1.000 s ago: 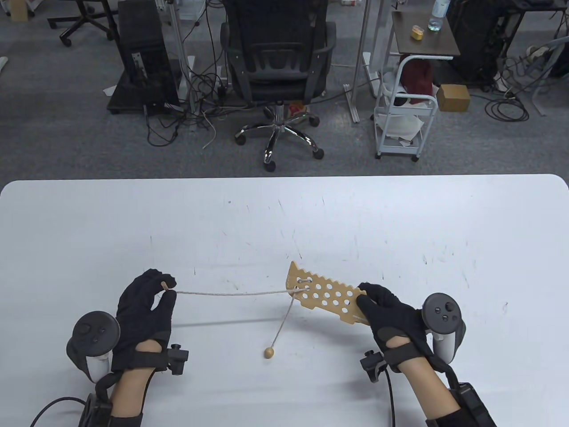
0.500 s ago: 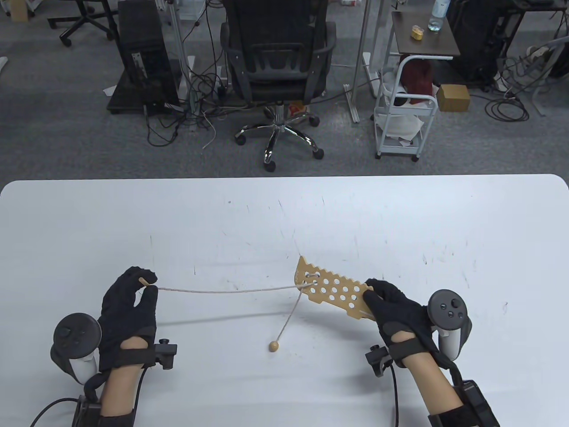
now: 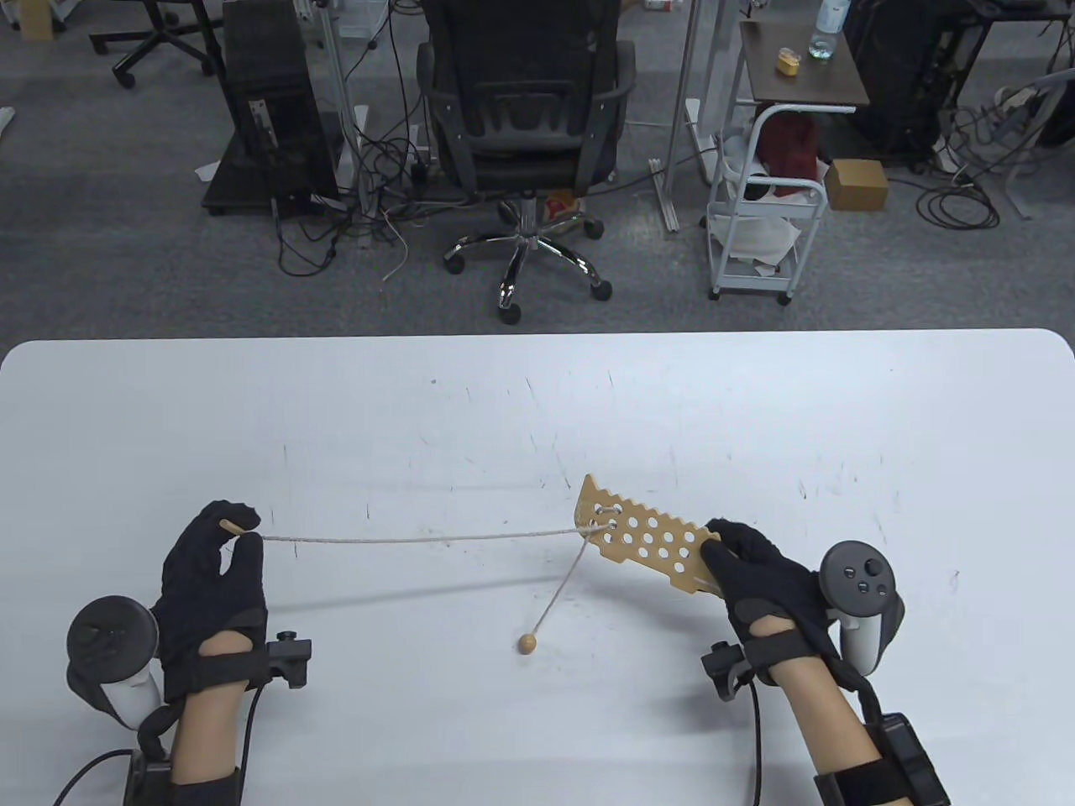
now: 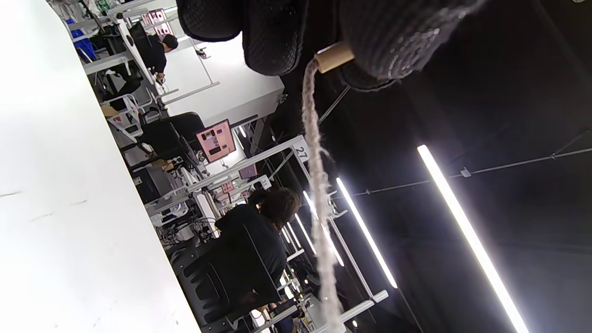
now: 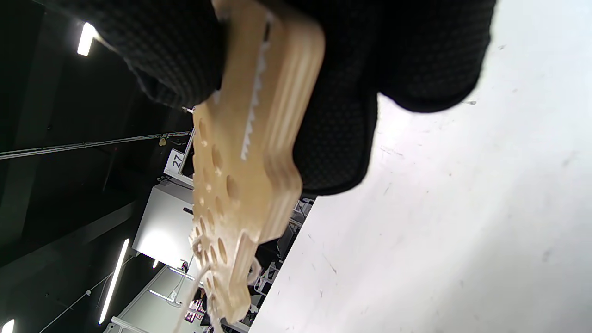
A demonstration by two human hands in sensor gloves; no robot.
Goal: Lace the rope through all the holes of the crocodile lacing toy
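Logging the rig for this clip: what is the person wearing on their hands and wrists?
Both the left hand and the right hand wear black textured gloves. Each carries a dark grey-and-white tracker, black wrist straps with a small black camera, and a black cable along the forearm.

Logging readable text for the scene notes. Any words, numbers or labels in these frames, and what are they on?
"27": white sign on a frame in the room behind, left wrist view.
"27": again on a white sign, right wrist view.
Pink screen: marks too small to read.
Bottle label on the side table: too small to read.
Wooden toy, rope: no text.
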